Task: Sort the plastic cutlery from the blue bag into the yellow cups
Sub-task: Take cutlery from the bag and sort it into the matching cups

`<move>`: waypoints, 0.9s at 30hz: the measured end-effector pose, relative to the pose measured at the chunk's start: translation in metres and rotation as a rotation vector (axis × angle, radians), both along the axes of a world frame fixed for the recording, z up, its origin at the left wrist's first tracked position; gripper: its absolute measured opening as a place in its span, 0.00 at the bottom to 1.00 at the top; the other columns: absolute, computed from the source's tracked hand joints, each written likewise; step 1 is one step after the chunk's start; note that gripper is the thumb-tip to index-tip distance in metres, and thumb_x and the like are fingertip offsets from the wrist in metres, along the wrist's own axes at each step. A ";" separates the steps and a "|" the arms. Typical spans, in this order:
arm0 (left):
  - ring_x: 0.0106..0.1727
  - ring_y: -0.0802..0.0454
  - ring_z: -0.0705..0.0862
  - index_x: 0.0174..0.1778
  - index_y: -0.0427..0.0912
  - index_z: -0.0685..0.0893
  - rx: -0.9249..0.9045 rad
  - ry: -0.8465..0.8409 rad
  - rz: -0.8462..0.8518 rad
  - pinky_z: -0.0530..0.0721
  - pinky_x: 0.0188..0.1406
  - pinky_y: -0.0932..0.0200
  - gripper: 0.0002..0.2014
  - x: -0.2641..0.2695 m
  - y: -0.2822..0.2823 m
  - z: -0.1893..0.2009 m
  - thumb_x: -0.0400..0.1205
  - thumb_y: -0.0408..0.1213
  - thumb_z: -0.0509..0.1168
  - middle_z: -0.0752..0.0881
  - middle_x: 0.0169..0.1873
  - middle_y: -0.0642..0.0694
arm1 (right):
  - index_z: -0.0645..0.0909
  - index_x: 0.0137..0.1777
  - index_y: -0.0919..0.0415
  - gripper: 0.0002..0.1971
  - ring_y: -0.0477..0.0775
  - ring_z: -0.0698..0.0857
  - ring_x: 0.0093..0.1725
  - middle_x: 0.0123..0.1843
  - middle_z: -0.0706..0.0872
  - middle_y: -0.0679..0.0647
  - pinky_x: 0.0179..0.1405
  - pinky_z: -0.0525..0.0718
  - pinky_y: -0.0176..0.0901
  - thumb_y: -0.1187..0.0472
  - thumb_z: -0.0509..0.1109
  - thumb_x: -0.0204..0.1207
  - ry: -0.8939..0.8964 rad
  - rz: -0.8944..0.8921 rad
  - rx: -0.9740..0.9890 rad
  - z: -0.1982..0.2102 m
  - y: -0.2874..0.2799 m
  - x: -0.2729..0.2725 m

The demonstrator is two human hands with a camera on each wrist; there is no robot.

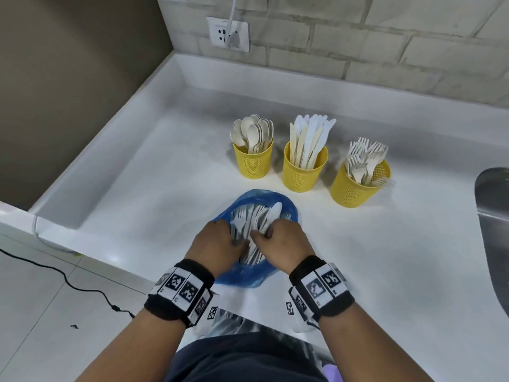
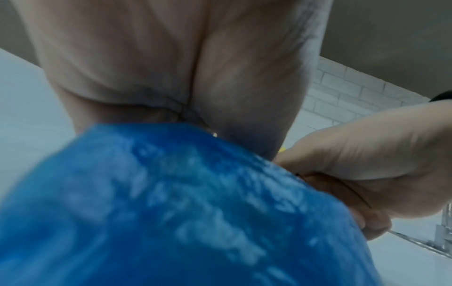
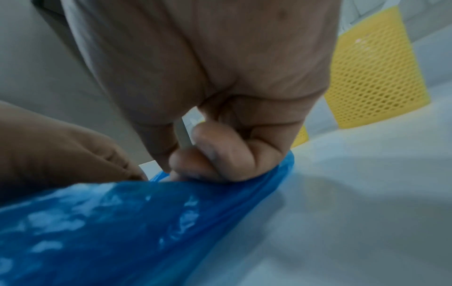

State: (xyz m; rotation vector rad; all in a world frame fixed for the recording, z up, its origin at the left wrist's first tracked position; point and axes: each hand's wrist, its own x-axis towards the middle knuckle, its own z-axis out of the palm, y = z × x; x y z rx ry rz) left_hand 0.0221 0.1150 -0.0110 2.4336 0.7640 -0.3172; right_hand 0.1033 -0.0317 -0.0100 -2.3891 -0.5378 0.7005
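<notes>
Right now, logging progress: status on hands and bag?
Both hands in blue bag. Right hand pinches white cutlery piece; left hand grip unclear. Nothing blocks yellow cups.

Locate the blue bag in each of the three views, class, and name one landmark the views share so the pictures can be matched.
Head view: the blue bag lies low in the centre on the white counter, in front of the three yellow cups, both hands in its mouth.
Left wrist view: the bag fills the lower left, blurred, below the palm.
Right wrist view: the bag spans the lower left, under the curled fingers.
Shared landmark: the right hand.
</notes>
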 end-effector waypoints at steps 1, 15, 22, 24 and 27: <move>0.28 0.54 0.74 0.35 0.44 0.73 -0.014 -0.014 -0.005 0.67 0.25 0.61 0.15 0.003 0.002 -0.002 0.77 0.48 0.70 0.78 0.31 0.48 | 0.68 0.22 0.55 0.27 0.47 0.74 0.22 0.19 0.72 0.48 0.23 0.64 0.40 0.47 0.70 0.81 0.006 -0.011 0.005 -0.001 0.001 0.000; 0.36 0.55 0.81 0.38 0.47 0.78 -0.162 -0.104 -0.149 0.69 0.29 0.67 0.11 0.016 0.009 0.002 0.75 0.44 0.75 0.82 0.33 0.54 | 0.72 0.27 0.54 0.19 0.54 0.81 0.35 0.30 0.82 0.52 0.32 0.73 0.43 0.54 0.71 0.79 0.042 -0.173 0.003 -0.004 0.005 -0.013; 0.38 0.53 0.81 0.34 0.54 0.73 -0.098 -0.080 -0.249 0.70 0.30 0.63 0.16 0.015 0.013 0.007 0.76 0.46 0.76 0.79 0.32 0.58 | 0.76 0.25 0.63 0.21 0.54 0.82 0.30 0.24 0.82 0.55 0.34 0.75 0.43 0.54 0.72 0.78 0.027 -0.269 0.042 -0.004 0.012 -0.014; 0.39 0.53 0.81 0.34 0.54 0.73 -0.111 -0.078 -0.238 0.72 0.32 0.62 0.16 0.016 0.010 0.009 0.75 0.47 0.77 0.80 0.33 0.58 | 0.82 0.32 0.71 0.17 0.60 0.86 0.33 0.29 0.88 0.62 0.33 0.82 0.48 0.57 0.73 0.75 0.036 -0.320 0.084 -0.002 0.011 -0.014; 0.39 0.54 0.81 0.33 0.54 0.74 -0.158 -0.061 -0.247 0.72 0.33 0.64 0.15 0.020 0.009 0.011 0.76 0.45 0.76 0.79 0.33 0.58 | 0.84 0.37 0.73 0.15 0.60 0.88 0.32 0.31 0.90 0.63 0.38 0.89 0.53 0.58 0.74 0.73 0.025 -0.383 0.116 -0.002 0.006 -0.013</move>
